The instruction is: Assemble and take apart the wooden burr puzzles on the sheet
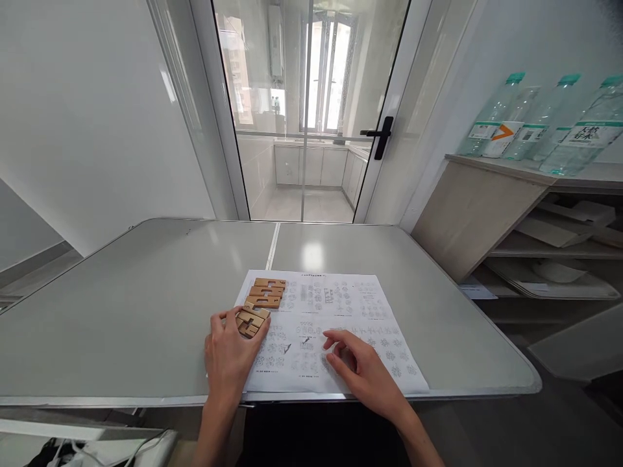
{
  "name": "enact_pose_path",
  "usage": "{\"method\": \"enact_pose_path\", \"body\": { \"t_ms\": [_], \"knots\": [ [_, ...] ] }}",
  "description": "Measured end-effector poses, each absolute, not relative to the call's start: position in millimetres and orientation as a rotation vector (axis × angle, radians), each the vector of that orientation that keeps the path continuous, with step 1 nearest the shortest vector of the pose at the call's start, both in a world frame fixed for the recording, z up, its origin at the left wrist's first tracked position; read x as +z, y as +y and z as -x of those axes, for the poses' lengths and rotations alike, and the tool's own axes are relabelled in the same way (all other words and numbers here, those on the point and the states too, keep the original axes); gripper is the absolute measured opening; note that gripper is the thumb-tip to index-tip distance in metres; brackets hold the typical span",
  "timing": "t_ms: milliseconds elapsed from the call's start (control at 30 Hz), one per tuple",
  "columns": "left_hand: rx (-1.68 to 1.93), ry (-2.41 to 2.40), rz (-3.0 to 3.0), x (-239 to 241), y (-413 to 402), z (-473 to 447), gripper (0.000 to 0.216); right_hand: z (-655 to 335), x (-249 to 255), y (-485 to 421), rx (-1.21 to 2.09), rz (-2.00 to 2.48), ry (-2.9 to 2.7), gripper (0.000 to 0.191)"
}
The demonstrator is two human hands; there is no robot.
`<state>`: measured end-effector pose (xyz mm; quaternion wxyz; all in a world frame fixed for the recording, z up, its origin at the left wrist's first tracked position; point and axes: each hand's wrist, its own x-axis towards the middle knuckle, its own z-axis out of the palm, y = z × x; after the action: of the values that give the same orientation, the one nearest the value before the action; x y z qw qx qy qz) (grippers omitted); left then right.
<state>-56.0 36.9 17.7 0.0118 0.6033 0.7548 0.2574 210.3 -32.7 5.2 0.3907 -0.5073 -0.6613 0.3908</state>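
Observation:
Several notched wooden puzzle pieces (266,292) lie in a column on the left part of a printed paper sheet (341,383), with small numbers on their ends. At the near end of that column, my left hand (231,347) spans a few wooden pieces (253,320), thumb on their right side and fingers on their left. Part of these pieces is hidden by the fingers. My right hand (361,366) rests over the sheet, fingers curved, thumb and index finger apart, nothing between them. Small line diagrams of assembled shapes cover the paper.
The sheet lies on a grey folding table (146,311) with a metal edge and a centre seam. Behind it stands a glass door with a black handle (383,137). To the right, several plastic bottles (579,139) stand on a wooden shelf unit (491,207).

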Motion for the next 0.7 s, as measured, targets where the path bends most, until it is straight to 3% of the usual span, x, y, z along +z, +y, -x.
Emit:
{"method": "enact_pose_path", "body": {
  "t_ms": [700],
  "knots": [
    [0.807, 2.372, -1.837, 19.2, 33.6, 54.2, 0.066, -210.2, 5.4, -31.5, 0.979, 1.291, -1.688, 0.031]
  ]
}}
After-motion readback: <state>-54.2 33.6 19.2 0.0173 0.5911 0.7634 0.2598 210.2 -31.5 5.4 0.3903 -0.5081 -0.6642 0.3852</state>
